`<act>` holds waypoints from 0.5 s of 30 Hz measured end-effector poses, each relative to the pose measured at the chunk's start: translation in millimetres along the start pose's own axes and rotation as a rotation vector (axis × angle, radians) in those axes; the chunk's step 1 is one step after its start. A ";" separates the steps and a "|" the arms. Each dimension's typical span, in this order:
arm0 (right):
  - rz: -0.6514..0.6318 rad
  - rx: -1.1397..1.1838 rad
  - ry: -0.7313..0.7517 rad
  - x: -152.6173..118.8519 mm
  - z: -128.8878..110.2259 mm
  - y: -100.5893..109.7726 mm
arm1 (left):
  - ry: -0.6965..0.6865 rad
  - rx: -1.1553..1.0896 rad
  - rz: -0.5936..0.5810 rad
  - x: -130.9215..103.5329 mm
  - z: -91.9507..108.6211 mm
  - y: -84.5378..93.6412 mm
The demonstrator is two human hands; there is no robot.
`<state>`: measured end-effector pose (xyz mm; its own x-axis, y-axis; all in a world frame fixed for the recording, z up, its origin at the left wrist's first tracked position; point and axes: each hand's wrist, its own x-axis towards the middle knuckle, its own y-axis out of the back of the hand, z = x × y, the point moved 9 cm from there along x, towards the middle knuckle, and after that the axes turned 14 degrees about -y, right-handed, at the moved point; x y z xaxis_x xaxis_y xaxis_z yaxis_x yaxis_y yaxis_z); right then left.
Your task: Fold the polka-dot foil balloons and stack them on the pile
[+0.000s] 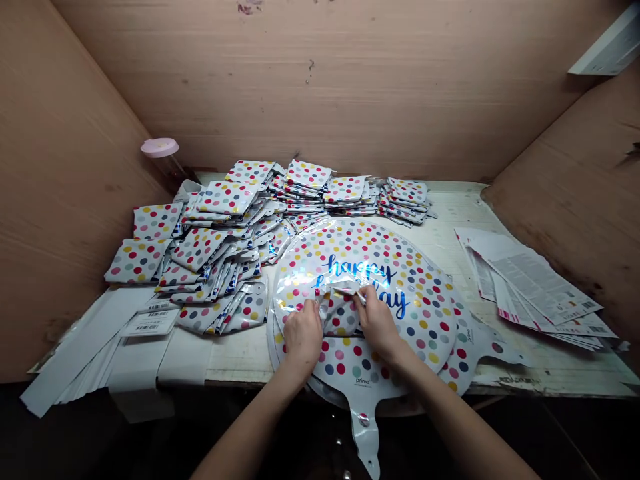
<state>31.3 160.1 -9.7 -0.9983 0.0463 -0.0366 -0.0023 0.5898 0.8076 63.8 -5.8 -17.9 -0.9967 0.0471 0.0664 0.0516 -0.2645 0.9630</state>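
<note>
A partly folded foil balloon [341,319], white with coloured dots, is pinched between my two hands. My left hand [304,333] is closed on its left side, and my right hand [379,325] grips the upper right edge. Both hands are just above a stack of flat foil balloons [360,243], dotted and lettered "happy" in blue, with part of the lower word covered. One balloon's tail [365,427] hangs over the table's front edge, and another tail [503,347] points right. My fingertips are partly hidden by the folded foil.
Piles of folded dotted balloons [215,200] stand at the left and back. Paper strips [90,333] and barcode labels [150,323] lie at front left. Printed sheets [540,280] are fanned at right. A pink-lidded bottle [160,148] stands back left; board walls [325,87] enclose the table.
</note>
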 end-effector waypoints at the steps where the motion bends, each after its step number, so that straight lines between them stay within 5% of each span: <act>1: 0.006 -0.063 -0.072 9.6 -0.7 -4.5 | 0.045 0.033 -0.022 5.6 1.1 -2.6; 6: 0.056 -0.168 -0.179 32.4 1.0 -4.0 | 0.078 0.030 -0.019 16.4 4.7 -1.5; 11: 0.082 0.079 -0.010 19.6 3.4 19.8 | 0.022 -0.194 -0.037 10.7 -1.9 2.8; 15: 0.449 0.247 0.173 -26.0 -0.5 60.7 | 0.066 -0.223 -0.022 7.4 -8.0 3.5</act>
<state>57.1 194.3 40.6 -0.8932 0.2158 0.3946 0.4196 0.7156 0.5584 56.1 -14.1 -16.2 -0.9998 -0.0057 0.0215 0.0216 -0.4712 0.8818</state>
